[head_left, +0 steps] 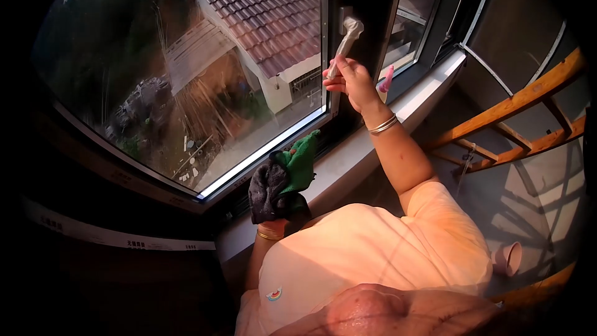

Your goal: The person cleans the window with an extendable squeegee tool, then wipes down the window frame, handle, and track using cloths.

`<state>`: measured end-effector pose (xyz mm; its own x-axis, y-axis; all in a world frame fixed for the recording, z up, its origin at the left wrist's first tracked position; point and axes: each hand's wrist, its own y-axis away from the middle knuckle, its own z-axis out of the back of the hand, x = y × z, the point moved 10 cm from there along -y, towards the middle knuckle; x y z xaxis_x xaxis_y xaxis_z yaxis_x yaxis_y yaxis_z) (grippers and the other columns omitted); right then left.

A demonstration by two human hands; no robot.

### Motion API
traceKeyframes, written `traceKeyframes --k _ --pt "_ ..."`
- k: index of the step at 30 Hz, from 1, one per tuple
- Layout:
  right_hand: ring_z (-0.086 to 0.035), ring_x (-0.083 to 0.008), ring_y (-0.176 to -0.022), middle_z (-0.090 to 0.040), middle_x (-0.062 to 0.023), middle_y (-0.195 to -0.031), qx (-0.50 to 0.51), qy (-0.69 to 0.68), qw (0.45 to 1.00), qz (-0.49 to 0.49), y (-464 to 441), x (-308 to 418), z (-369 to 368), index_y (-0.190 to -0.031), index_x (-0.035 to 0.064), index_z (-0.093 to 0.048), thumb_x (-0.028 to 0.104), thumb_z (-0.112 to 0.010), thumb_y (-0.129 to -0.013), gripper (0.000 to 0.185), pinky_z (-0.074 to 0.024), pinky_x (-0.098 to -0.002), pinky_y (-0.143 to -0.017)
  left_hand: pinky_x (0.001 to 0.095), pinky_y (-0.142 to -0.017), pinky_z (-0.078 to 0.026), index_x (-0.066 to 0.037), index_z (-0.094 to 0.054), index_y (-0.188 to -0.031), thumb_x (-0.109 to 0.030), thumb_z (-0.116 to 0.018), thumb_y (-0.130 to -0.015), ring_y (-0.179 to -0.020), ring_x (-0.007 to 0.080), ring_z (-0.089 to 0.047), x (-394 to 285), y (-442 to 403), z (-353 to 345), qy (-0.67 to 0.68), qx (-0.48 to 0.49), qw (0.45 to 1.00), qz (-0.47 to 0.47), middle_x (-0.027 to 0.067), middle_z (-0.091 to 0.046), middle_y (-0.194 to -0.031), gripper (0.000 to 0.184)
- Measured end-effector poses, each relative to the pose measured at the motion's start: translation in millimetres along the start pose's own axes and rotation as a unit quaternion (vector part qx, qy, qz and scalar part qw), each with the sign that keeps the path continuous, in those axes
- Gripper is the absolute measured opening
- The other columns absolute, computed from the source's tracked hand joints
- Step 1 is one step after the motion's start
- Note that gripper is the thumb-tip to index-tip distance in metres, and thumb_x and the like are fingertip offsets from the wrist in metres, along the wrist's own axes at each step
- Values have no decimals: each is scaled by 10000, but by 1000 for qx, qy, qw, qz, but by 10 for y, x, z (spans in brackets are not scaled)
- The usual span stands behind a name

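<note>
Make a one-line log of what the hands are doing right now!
Right hand: gripping covered window handle | Left hand: holding green and dark cloth | Wooden ladder: right side of view

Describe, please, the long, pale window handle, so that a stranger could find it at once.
Start from the large, dark-framed glass window. At its right side, the right hand holds the handle by its lower part. The handle looks whitish and crinkled, unlike the dark frame beside it.

In this room, a single head-worn camera looks down at close range over its wearer's peach shirt (348, 242), facing the window (211, 93).
</note>
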<state>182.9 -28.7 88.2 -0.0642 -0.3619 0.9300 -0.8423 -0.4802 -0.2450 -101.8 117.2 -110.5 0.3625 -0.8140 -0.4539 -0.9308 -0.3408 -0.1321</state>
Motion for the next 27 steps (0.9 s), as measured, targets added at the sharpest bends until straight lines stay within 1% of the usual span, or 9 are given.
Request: traceKeyframes --k 3,4,7,11,14,18,19,24,27 --pt "-661 -173 -890 -604 -131 -1162 -15 -1 999 -38 292 -317 58 -1269 31 -493 414 -532 -1019 458 -558 -260 -723 437 -1083 -436 -72 -429 -1434 -340 -379 -1046 -1257 283 -536 -101 -14 43 16 -5 1000 -7 121 -533 -1407 474" --pt "-652 -188 -956 -627 -134 -1145 1 0 997 -77 404 -521 63 -1312 28 -466 421 -538 -1014 498 -547 -291 -779 435 -1084 -436 -71 -429 -1433 -337 -378 -1048 -1257 280 -534 -135 1 53 20 -7 1000 -10 119 -534 -1405 470" --pt "-642 -181 -968 -628 -112 -1142 134 -69 970 -190 872 -999 -306 -1316 28 -462 446 -499 -1024 512 -535 -301 -809 429 -1086 -434 -68 -432 -1428 -329 -377 -1052 -1260 271 -530 -242 46 94 33 -10 999 -18 112 -537 -1401 461" --pt "-632 -162 -992 -647 -53 -1142 222 -57 935 -272 1376 -1244 -784 -1237 71 -580 545 -484 -1004 536 -507 -334 -862 421 -1088 -431 -64 -436 -1423 -317 -376 -1058 -1264 259 -525 -234 118 176 44 -11 999 -14 104 -540 -1395 448" --pt "-653 -154 -963 -662 -64 -1143 301 -45 904 -301 1574 -1378 -1048 -1262 60 -575 550 -496 -996 563 -519 -329 -846 415 -1090 -429 -61 -439 -1418 -309 -375 -1062 -1267 250 -521 -178 174 261 46 -13 999 -13 98 -543 -1390 438" --pt "-666 -119 -912 -694 -31 -1049 259 -48 931 -254 1545 -1502 -1106 -1173 32 -645 322 -559 -1023 338 -538 -279 -792 439 -1097 -418 -88 -438 -1437 -431 -410 -1035 -1269 276 -519 -319 335 334 -64 18 991 -116 112 -530 -1406 529" --pt "-648 -91 -910 -696 -11 -1000 235 -57 937 -251 1544 -1261 -1160 -1106 16 -672 241 -567 -1022 262 -533 -262 -795 447 -1099 -414 -98 -437 -1444 -472 -422 -1025 -1269 286 -519 -382 380 311 -96 26 984 -148 117 -526 -1412 562" --pt "-583 -58 -811 -675 12 -912 226 63 962 -139 1436 -1239 -880 -1031 11 -672 276 -567 -1024 284 -501 -243 -755 445 -1099 -414 -95 -443 -1437 -468 -419 -1027 -1266 281 -521 -564 574 406 -96 -17 980 -174 116 -528 -1408 555" --pt "-593 -69 -868 -678 1 -942 212 -101 961 -144 1424 -1170 -780 -1056 19 -657 277 -566 -1023 276 -481 -253 -844 444 -1099 -413 -94 -446 -1433 -465 -418 -1028 -1264 278 -523 -655 662 452 -86 -44 979 -181 115 -530 -1406 550"
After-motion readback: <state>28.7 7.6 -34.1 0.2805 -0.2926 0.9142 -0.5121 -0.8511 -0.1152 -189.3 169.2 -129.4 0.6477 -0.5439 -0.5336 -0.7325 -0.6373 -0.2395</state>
